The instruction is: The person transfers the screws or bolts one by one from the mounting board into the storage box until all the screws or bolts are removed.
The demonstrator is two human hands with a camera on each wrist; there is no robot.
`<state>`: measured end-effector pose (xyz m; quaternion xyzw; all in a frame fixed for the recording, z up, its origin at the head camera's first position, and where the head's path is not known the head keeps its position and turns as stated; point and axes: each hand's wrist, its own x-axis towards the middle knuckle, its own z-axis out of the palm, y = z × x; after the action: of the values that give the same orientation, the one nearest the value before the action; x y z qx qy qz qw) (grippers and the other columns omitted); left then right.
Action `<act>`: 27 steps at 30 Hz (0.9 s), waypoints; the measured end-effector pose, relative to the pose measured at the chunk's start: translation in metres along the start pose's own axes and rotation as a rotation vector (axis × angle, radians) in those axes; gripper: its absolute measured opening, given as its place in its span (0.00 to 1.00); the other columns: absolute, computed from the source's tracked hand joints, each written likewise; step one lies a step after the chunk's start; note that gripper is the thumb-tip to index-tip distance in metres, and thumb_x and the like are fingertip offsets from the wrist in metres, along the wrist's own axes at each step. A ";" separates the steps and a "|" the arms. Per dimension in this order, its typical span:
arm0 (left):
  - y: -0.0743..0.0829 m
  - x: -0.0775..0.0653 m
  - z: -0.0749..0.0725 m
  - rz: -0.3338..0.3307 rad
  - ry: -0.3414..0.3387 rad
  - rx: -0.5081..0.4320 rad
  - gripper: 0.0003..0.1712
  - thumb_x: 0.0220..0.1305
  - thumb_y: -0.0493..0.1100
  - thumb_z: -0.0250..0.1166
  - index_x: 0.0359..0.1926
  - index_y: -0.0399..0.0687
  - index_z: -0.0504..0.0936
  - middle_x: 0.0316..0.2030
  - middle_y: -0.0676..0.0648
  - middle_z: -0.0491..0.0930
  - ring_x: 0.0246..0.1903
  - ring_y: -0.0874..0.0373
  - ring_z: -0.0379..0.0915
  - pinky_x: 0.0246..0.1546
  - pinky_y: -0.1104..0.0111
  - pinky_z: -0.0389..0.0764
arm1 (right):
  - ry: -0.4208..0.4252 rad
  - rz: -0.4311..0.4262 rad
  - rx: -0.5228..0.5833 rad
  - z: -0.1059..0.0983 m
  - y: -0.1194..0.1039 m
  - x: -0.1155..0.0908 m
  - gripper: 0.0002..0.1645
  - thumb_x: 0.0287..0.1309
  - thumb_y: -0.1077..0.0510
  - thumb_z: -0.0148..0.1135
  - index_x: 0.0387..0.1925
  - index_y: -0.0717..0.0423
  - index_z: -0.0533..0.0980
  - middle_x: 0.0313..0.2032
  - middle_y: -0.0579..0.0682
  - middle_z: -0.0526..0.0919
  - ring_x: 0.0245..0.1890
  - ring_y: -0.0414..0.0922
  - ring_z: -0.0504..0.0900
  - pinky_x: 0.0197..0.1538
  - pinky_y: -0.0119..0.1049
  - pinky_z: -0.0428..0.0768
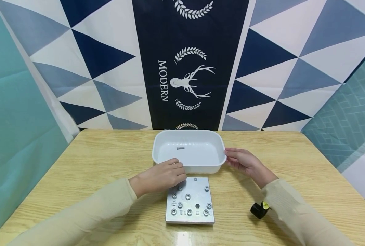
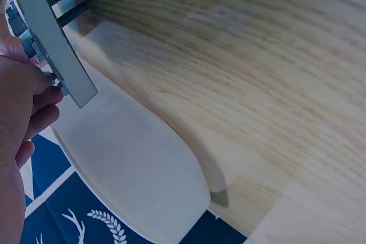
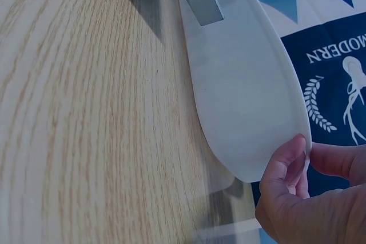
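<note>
A silver metal plate (image 1: pixel 197 188) with several socket-head bolts in it lies in front of a white plastic bin (image 1: pixel 200 169). My left hand (image 1: pixel 165 176) is over the plate's far left corner. In the left wrist view its curled fingers pinch a small bolt (image 2: pixel 50 77) at the plate's edge, mostly hidden by the fingertips. Threaded bolt shanks (image 2: pixel 72 14) stick out below the plate. My right hand (image 1: pixel 244 160) pinches the bin's right rim between thumb and fingers, which shows closely in the right wrist view. One loose bolt (image 1: pixel 180 148) lies inside the bin.
On the wooden table (image 1: pixel 108 153), a black object with a yellow label (image 1: pixel 259 210) lies by the right sleeve, partly covered by it. A patterned cloth (image 1: pixel 188 68) hangs behind the table's far edge.
</note>
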<state>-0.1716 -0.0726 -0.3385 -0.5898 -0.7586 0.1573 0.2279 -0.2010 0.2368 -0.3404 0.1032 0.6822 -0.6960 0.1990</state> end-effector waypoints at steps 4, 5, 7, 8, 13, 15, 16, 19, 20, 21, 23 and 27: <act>-0.001 0.001 0.002 0.002 -0.001 0.026 0.02 0.63 0.43 0.61 0.36 0.53 0.76 0.36 0.57 0.80 0.38 0.62 0.72 0.53 0.70 0.71 | -0.005 -0.004 0.009 0.001 0.000 0.000 0.38 0.68 0.58 0.52 0.71 0.69 0.50 0.32 0.41 0.81 0.32 0.32 0.79 0.40 0.23 0.81; -0.001 0.001 0.002 0.001 0.000 0.029 0.02 0.63 0.43 0.61 0.36 0.53 0.75 0.36 0.57 0.80 0.38 0.62 0.72 0.53 0.70 0.71 | -0.005 -0.005 0.012 0.001 0.000 0.001 0.38 0.68 0.58 0.52 0.71 0.69 0.50 0.32 0.41 0.80 0.32 0.32 0.79 0.40 0.23 0.81; -0.001 0.001 0.002 -0.004 0.004 0.029 0.02 0.63 0.43 0.60 0.36 0.53 0.75 0.36 0.57 0.80 0.38 0.62 0.72 0.53 0.70 0.72 | -0.003 -0.006 0.011 0.001 0.000 0.001 0.38 0.68 0.58 0.52 0.71 0.69 0.51 0.32 0.41 0.80 0.32 0.32 0.79 0.39 0.23 0.81; -0.001 0.001 0.002 -0.007 0.006 0.028 0.02 0.64 0.43 0.60 0.36 0.53 0.75 0.36 0.57 0.80 0.38 0.62 0.72 0.53 0.70 0.72 | -0.005 -0.007 0.012 0.001 0.000 0.000 0.38 0.68 0.58 0.52 0.71 0.69 0.50 0.33 0.42 0.80 0.32 0.32 0.79 0.39 0.23 0.81; -0.001 0.002 0.001 -0.015 0.007 0.029 0.02 0.64 0.44 0.59 0.35 0.53 0.75 0.35 0.58 0.79 0.38 0.62 0.72 0.53 0.70 0.72 | -0.006 -0.013 0.011 0.001 0.000 0.001 0.38 0.68 0.59 0.51 0.71 0.69 0.50 0.32 0.41 0.80 0.32 0.32 0.79 0.39 0.23 0.80; -0.001 0.002 0.000 -0.018 0.005 0.024 0.02 0.65 0.45 0.58 0.35 0.54 0.75 0.35 0.58 0.79 0.38 0.62 0.72 0.53 0.70 0.72 | -0.010 -0.017 0.015 0.001 0.001 0.001 0.38 0.68 0.59 0.51 0.71 0.70 0.49 0.31 0.41 0.80 0.31 0.32 0.79 0.38 0.23 0.80; -0.001 0.002 0.001 -0.020 0.004 0.022 0.02 0.65 0.45 0.58 0.35 0.54 0.75 0.35 0.58 0.79 0.38 0.62 0.71 0.53 0.70 0.72 | -0.012 -0.018 0.015 0.001 0.001 0.001 0.38 0.68 0.59 0.51 0.71 0.70 0.49 0.31 0.41 0.80 0.31 0.32 0.79 0.38 0.23 0.80; -0.001 0.003 0.001 -0.031 0.000 0.011 0.04 0.66 0.46 0.56 0.35 0.54 0.76 0.36 0.58 0.79 0.38 0.61 0.71 0.54 0.70 0.72 | -0.010 -0.019 0.016 0.001 0.001 0.001 0.38 0.68 0.59 0.52 0.71 0.70 0.50 0.31 0.41 0.81 0.31 0.32 0.79 0.38 0.23 0.80; -0.001 0.003 0.001 -0.035 -0.002 0.008 0.05 0.67 0.47 0.55 0.36 0.54 0.76 0.36 0.58 0.80 0.38 0.61 0.71 0.54 0.70 0.72 | -0.011 -0.017 0.019 0.001 0.001 0.001 0.38 0.68 0.59 0.52 0.71 0.70 0.49 0.31 0.41 0.81 0.31 0.32 0.79 0.38 0.23 0.80; -0.001 0.003 0.001 -0.039 -0.002 0.006 0.05 0.67 0.47 0.55 0.36 0.54 0.76 0.36 0.58 0.80 0.39 0.61 0.71 0.54 0.70 0.72 | -0.009 -0.016 0.022 0.001 0.001 0.001 0.38 0.68 0.59 0.52 0.71 0.70 0.49 0.31 0.41 0.80 0.31 0.32 0.79 0.38 0.23 0.80; -0.001 0.004 0.001 -0.047 0.001 -0.006 0.06 0.67 0.47 0.55 0.35 0.54 0.76 0.36 0.57 0.80 0.39 0.61 0.71 0.55 0.70 0.72 | -0.008 -0.014 0.025 0.000 0.001 0.001 0.38 0.68 0.59 0.52 0.71 0.70 0.49 0.31 0.42 0.80 0.31 0.32 0.79 0.38 0.23 0.80; -0.003 0.004 -0.001 -0.055 0.021 -0.025 0.05 0.66 0.47 0.56 0.34 0.54 0.76 0.36 0.57 0.80 0.40 0.61 0.72 0.55 0.70 0.72 | -0.013 -0.014 0.032 0.000 0.002 0.001 0.38 0.67 0.59 0.52 0.71 0.70 0.49 0.31 0.42 0.80 0.31 0.32 0.79 0.39 0.23 0.80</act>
<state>-0.1745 -0.0693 -0.3357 -0.5729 -0.7741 0.1354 0.2326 -0.2008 0.2365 -0.3430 0.0972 0.6704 -0.7089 0.1967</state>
